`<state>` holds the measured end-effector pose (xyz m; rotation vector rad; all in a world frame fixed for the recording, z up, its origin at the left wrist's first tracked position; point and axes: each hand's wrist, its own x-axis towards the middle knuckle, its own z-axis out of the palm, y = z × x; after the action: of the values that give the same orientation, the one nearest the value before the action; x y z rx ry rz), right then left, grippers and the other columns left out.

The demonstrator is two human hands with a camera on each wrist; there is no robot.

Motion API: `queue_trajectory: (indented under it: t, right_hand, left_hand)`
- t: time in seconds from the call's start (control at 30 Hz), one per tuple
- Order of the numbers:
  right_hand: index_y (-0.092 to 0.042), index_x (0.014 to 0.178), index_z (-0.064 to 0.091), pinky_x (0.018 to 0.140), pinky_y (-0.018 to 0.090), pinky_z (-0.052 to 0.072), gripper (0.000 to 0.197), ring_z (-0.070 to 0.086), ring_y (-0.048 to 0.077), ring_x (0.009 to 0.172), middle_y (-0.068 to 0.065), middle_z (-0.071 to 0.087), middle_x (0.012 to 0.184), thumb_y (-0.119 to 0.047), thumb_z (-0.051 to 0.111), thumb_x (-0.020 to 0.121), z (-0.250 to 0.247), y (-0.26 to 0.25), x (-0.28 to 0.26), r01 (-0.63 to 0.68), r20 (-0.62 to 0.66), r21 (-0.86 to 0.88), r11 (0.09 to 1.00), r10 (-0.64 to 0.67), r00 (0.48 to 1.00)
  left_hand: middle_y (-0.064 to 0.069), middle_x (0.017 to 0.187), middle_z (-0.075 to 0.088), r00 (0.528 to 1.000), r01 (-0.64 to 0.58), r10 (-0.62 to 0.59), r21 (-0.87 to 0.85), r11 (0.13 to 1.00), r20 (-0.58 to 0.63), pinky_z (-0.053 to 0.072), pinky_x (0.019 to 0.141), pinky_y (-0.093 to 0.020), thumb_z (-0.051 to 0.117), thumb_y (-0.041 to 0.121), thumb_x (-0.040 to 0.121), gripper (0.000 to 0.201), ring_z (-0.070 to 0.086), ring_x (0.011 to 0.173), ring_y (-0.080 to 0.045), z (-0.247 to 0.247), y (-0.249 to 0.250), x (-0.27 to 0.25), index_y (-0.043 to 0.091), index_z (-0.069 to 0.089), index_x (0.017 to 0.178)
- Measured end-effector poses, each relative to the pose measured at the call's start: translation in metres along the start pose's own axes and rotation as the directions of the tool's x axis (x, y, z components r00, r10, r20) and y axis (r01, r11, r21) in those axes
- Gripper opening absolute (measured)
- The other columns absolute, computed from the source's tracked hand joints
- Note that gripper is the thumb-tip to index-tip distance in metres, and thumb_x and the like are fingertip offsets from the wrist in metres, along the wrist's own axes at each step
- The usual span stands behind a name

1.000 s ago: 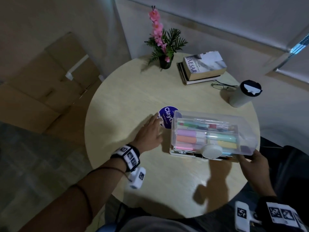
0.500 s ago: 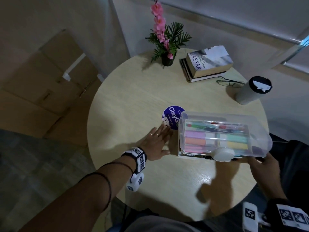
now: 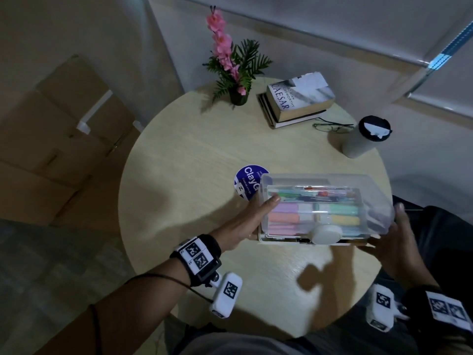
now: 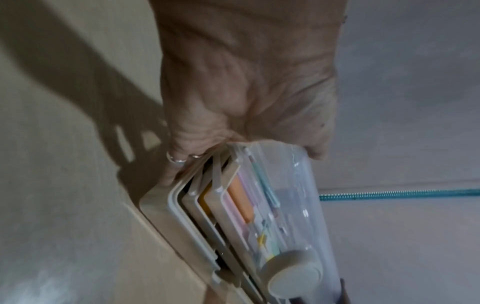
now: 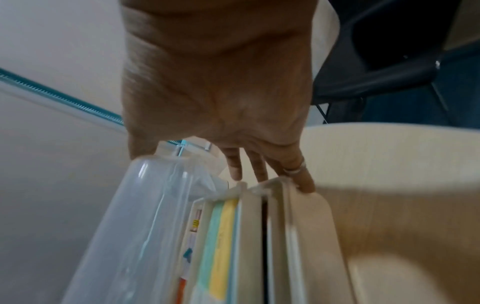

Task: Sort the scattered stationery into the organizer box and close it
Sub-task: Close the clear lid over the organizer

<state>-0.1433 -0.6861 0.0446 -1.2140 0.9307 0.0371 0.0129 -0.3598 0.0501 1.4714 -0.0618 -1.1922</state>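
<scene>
Since the earlier frame, left hand (image 3: 252, 221) came against the clear-lidded beige plastic organizer box (image 3: 325, 208) of coloured markers on the round pale wooden table (image 3: 179, 155), thumb over the lid, probably steadying it; right hand (image 3: 394, 242) gripped the opposite end; round blue sticker (image 3: 247, 181) lay just behind, touching nothing

Left hand (image 3: 252, 221) at left end of organizer box (image 3: 325, 208): thumb over clear lid's top edge, fingers under base, ring on one finger. Left forearm reaches in from lower left, tracker band on wrist. Right hand (image 3: 399, 242) cups right end, thumb up against lid, fingers straight beneath, ring visible.
</scene>
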Motion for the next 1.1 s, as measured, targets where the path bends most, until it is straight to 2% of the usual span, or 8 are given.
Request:
queue_trajectory:
  t: [0.17,0.3,0.43,0.5,0.67,0.73,0.93,1.1]
  right_hand:
    - [-0.022,0.122,0.073,0.096,0.055,0.046,0.056,0.063,0.041,0.108,0.02,0.07,0.131,-0.059,0.038,0.099,0.011,-0.001,0.0,-0.005,-0.054,0.046,0.999,0.008,0.999]
    - [-0.021,0.121,0.072,0.102,0.06,0.045,0.051,0.064,0.04,0.113,0.01,0.076,0.12,-0.053,0.039,0.099,0.023,-0.007,0.007,0.031,-0.044,0.037,0.999,-0.029,0.999]
    - [-0.036,0.096,0.078,0.092,0.051,0.049,0.039,0.066,0.038,0.102,0.004,0.079,0.105,-0.041,0.04,0.103,0.051,-0.025,0.017,0.075,-0.029,0.034,0.997,-0.074,0.997]
    - [-0.028,0.095,0.076,0.089,0.049,0.05,0.035,0.066,0.035,0.099,0.012,0.077,0.107,-0.042,0.044,0.096,0.066,-0.031,0.028,0.089,-0.034,0.016,0.996,-0.088,0.996]
    - [-0.003,0.106,0.071,0.092,0.053,0.057,0.041,0.069,0.036,0.096,0.018,0.074,0.101,-0.033,0.055,0.083,0.088,-0.029,0.055,0.117,-0.041,-0.065,0.991,-0.12,0.992]
    - [-0.003,0.103,0.071,0.096,0.055,0.056,0.038,0.067,0.035,0.095,0.017,0.07,0.098,-0.033,0.059,0.083,0.092,-0.026,0.061,0.131,-0.033,-0.071,0.989,-0.133,0.991]
    - [-0.015,0.105,0.077,0.105,0.059,0.051,0.027,0.066,0.043,0.118,0.013,0.076,0.112,-0.03,0.059,0.09,0.092,-0.021,0.064,0.163,-0.023,-0.016,0.987,-0.163,0.986]
    - [-0.011,0.129,0.069,0.103,0.045,0.054,0.047,0.071,0.025,0.117,0.007,0.076,0.123,-0.045,0.067,0.097,0.094,0.002,0.054,0.192,-0.092,0.101,0.976,-0.183,0.979]
  left_hand:
    - [0.015,0.147,0.061,0.995,-0.08,0.078,-0.024,0.997,-0.056,0.048,0.11,-0.051,0.06,0.069,0.095,0.062,0.058,0.136,-0.014,0.005,-0.001,0.001,0.052,0.041,0.151]
    - [0.009,0.131,0.073,0.982,-0.132,0.126,-0.027,0.991,-0.143,0.057,0.085,-0.03,0.057,0.047,0.103,0.04,0.07,0.121,-0.018,-0.001,0.011,0.001,0.038,0.058,0.142]
    - [-0.001,0.125,0.076,0.965,-0.172,0.167,-0.01,0.985,-0.2,0.06,0.075,-0.027,0.059,0.038,0.105,0.037,0.074,0.111,-0.021,-0.025,0.029,0.011,0.026,0.064,0.139]
    - [-0.003,0.123,0.077,0.956,-0.179,0.171,-0.014,0.984,-0.241,0.057,0.071,-0.025,0.06,0.034,0.105,0.034,0.075,0.107,-0.023,-0.038,0.04,0.019,0.024,0.066,0.137]
    - [0.003,0.111,0.08,0.923,-0.182,0.21,0.115,0.977,-0.321,0.055,0.08,-0.036,0.064,0.021,0.097,0.026,0.076,0.098,-0.019,-0.064,0.053,0.043,0.027,0.074,0.121]
    - [0.003,0.114,0.08,0.918,-0.189,0.215,0.108,0.976,-0.333,0.057,0.088,-0.037,0.064,0.017,0.098,0.028,0.076,0.105,-0.019,-0.067,0.051,0.049,0.022,0.072,0.125]
    - [0.001,0.116,0.079,0.873,-0.225,0.255,0.12,0.967,-0.416,0.058,0.101,-0.049,0.077,0.035,0.089,0.036,0.075,0.108,-0.02,-0.069,0.034,0.061,0.021,0.07,0.122]
    - [0.004,0.118,0.078,0.867,-0.19,0.243,0.163,0.968,-0.436,0.059,0.099,-0.051,0.083,0.055,0.074,0.059,0.075,0.11,-0.018,-0.074,0.027,0.066,0.025,0.068,0.122]
